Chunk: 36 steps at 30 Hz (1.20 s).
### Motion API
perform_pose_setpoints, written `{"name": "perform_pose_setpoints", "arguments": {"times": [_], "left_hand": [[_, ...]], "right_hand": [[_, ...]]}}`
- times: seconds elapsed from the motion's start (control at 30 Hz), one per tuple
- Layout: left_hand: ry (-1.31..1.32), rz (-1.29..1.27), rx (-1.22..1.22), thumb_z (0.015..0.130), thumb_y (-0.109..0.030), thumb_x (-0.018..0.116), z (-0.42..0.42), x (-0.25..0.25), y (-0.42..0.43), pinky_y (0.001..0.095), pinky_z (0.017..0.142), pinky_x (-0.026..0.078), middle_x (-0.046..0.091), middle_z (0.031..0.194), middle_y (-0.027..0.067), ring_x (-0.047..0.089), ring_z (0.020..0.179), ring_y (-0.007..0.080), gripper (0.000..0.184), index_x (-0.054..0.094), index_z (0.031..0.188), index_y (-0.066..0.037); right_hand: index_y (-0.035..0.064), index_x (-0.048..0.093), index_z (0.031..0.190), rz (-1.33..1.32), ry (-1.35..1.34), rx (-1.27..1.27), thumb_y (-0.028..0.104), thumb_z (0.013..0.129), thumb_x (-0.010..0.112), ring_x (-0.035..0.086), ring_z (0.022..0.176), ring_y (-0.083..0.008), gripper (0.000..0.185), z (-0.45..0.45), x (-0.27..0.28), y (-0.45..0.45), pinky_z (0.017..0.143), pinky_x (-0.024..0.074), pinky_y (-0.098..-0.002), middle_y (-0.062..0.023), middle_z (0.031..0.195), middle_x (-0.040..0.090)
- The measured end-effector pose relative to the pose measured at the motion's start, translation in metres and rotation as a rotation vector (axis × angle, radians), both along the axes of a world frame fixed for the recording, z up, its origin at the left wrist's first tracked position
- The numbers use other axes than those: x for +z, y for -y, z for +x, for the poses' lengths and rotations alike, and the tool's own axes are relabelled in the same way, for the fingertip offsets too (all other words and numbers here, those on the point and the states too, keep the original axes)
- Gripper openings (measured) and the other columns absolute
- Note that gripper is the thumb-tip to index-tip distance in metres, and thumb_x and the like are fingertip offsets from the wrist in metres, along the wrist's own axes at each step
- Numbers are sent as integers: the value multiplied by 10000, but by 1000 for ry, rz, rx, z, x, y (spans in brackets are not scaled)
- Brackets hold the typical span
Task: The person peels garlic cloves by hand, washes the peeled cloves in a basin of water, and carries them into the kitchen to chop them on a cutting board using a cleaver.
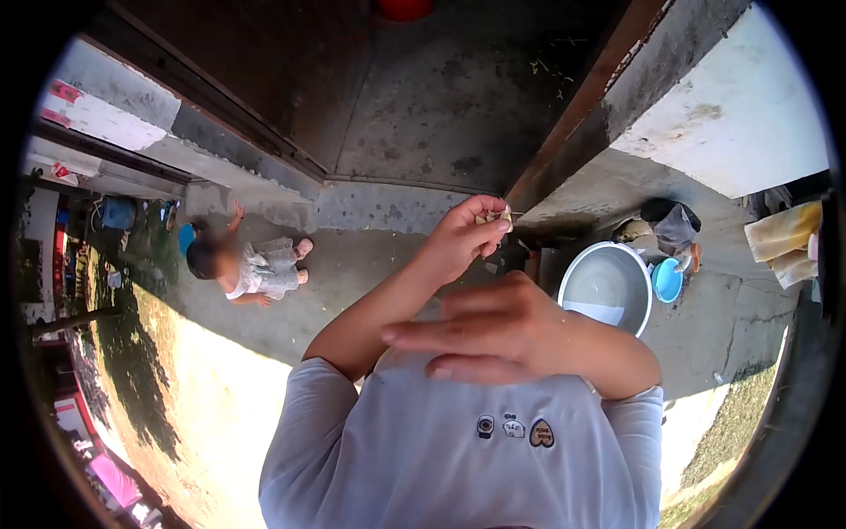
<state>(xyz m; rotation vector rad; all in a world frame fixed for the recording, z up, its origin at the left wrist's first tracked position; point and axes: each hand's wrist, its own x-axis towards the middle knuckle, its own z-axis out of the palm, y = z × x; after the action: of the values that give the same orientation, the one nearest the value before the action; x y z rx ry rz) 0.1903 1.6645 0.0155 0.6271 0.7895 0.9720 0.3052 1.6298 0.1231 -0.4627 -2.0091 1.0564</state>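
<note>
My left hand (pixel 467 234) is raised in front of the doorway, its fingers pinched on a small pale piece (pixel 505 219) with a thin tip pointing right. What the piece is cannot be made out. Nearer my chest, my right hand (pixel 493 328) is slightly blurred, held sideways with its fingers stretched out to the left and apart. Nothing shows between those fingers. The two hands do not touch. Below them is the white shirt (pixel 493 467) with small printed badges.
A large basin (pixel 606 280) holding water stands on the right, beside a small blue basin (pixel 668 280) and a dark bag (pixel 677 227). A child (pixel 264 267) is on the paving at the left. A doorway (pixel 441 106) opens ahead; yellowish cloths (pixel 784 242) hang far right.
</note>
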Motion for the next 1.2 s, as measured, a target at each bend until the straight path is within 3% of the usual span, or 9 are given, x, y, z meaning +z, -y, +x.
{"name": "perform_pose_setpoints", "arguments": {"times": [0.1, 0.17, 0.3, 0.4, 0.47, 0.63, 0.8, 1.07, 1.2], "left_hand": [[53, -9, 8, 797, -66, 582, -9, -11, -8, 189, 520, 361, 515, 761, -8, 444, 596, 54, 205, 484, 977, -56], [70, -35, 71, 790, -67, 596, -19, -24, -13, 206, 530, 383, 537, 782, -5, 467, 612, 59, 206, 493, 968, -74], [12, -46, 114, 786, -71, 592, -31, -43, -15, 201, 494, 359, 506, 729, 8, 443, 558, 59, 239, 472, 988, -27], [8, -86, 79, 792, -71, 584, -22, -28, -12, 196, 503, 374, 532, 753, 27, 461, 578, 64, 231, 476, 991, -23], [41, -87, 59, 798, -73, 575, -18, -25, -13, 202, 521, 400, 547, 779, 42, 489, 606, 74, 235, 478, 1005, -20], [172, -60, 7, 838, -58, 497, -18, -20, -7, 234, 612, 473, 565, 863, 87, 553, 714, 115, 223, 485, 1058, -20], [166, -1, -38, 833, -29, 491, -9, -5, 2, 253, 633, 490, 565, 861, 90, 571, 740, 145, 231, 489, 1064, -18], [53, 29, -162, 800, -50, 567, 0, 7, 1, 223, 577, 426, 551, 834, 45, 504, 650, 94, 212, 505, 1001, -23], [32, 8, -175, 793, -54, 576, 3, 10, 2, 224, 568, 422, 544, 820, 34, 497, 635, 91, 209, 505, 988, -24]], "right_hand": [[106, 617, 797, 408, 583, 542, 143, 735, 562, 576, 566, -176, 90, -25, 1, 9, 465, 424, -275, -34, 640, 561], [114, 616, 788, 541, 1623, -7, 140, 652, 614, 601, 642, -120, 139, 3, -25, -38, 489, 423, -217, -17, 693, 587], [165, 618, 800, 604, 1065, -142, 190, 688, 617, 566, 535, -131, 114, 22, 9, -34, 435, 424, -264, 14, 577, 493], [153, 598, 829, 374, 527, 273, 221, 722, 603, 548, 516, -161, 127, -12, 27, 0, 420, 415, -270, -7, 578, 468], [143, 604, 813, 330, 463, 458, 222, 728, 603, 550, 518, -165, 116, -12, 8, -1, 422, 417, -267, -10, 591, 484], [96, 627, 814, 398, 972, -419, 211, 724, 622, 573, 548, -186, 146, 44, -47, -40, 466, 438, -276, -39, 660, 539], [56, 611, 835, -109, 372, -475, 86, 659, 680, 485, 510, -146, 191, 56, -52, -27, 468, 402, -268, -51, 639, 472], [50, 620, 850, -38, 257, -559, 35, 670, 667, 474, 518, -135, 186, 63, -68, -17, 462, 393, -249, -38, 643, 465], [56, 578, 799, 25, 301, -581, 52, 663, 642, 562, 587, -250, 150, 61, -66, -12, 502, 458, -322, -75, 706, 523]]}}
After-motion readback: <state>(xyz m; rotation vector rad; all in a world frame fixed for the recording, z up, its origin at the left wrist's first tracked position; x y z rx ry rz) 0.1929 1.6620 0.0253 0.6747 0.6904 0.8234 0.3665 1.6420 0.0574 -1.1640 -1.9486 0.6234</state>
